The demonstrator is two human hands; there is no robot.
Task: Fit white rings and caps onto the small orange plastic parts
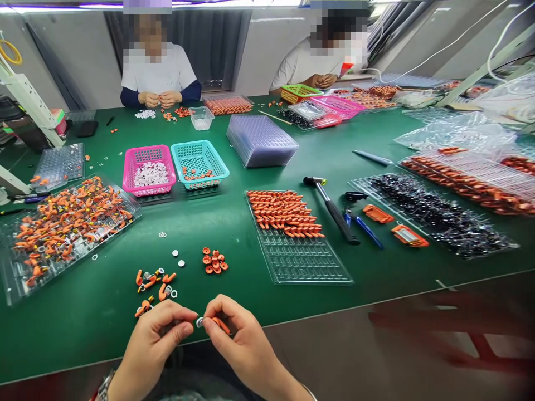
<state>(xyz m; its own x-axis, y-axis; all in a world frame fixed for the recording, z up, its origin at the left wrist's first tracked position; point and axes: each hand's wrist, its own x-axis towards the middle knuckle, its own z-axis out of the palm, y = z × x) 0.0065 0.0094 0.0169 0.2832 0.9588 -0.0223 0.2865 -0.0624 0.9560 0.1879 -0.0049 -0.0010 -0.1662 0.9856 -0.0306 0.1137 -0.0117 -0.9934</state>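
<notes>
My right hand [236, 334] pinches a small orange curved plastic part [221, 324], mostly hidden by the fingers. At its left end sits a small white ring-like piece [199, 322]. My left hand [161, 334] is close beside that end, thumb and index finger drawn together; anything between them is too small to make out. Beyond the left hand lie several loose orange curved parts [163, 291] with white rings and brass-coloured bits. A cluster of round orange cups [215, 262] lies ahead of the hands, and two white discs [181, 263] rest left of it.
A clear tray [307, 267] holds rows of orange parts, with a hammer [334, 214] to its right. Pink [129, 181] and turquoise [178, 167] baskets stand beyond. At left, another tray [131, 203] is heaped with orange parts. Two people sit across the table.
</notes>
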